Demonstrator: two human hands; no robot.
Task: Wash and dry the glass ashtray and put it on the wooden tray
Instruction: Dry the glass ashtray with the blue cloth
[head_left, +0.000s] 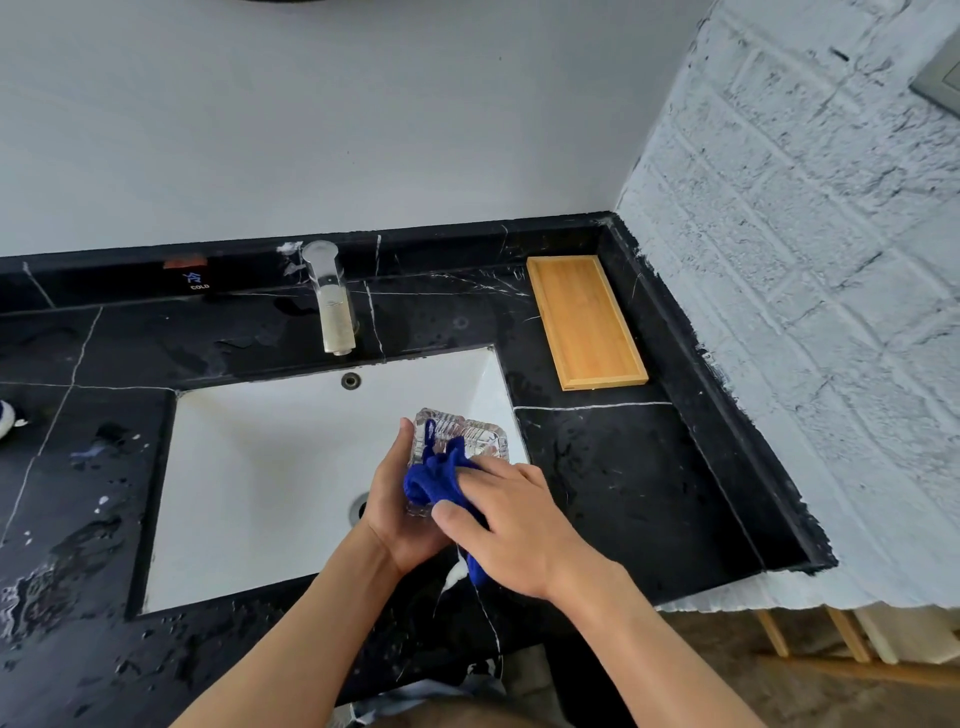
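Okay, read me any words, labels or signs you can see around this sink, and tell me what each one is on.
"COLD": small white print on the black marble upstand, left of the steel tap.
Blue symbol above it: too small to read.
Reddish mark above that: blurred, unreadable.
Nothing else carries text.

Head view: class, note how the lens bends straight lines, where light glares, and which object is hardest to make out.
Head view: wide-angle lens bows the counter edge and brick wall; soft, even daylight, faint shadows; wet sheen glares on the counter's left; the ashtray is clear glass, its edges hard to read against the white sink and blue cloth.
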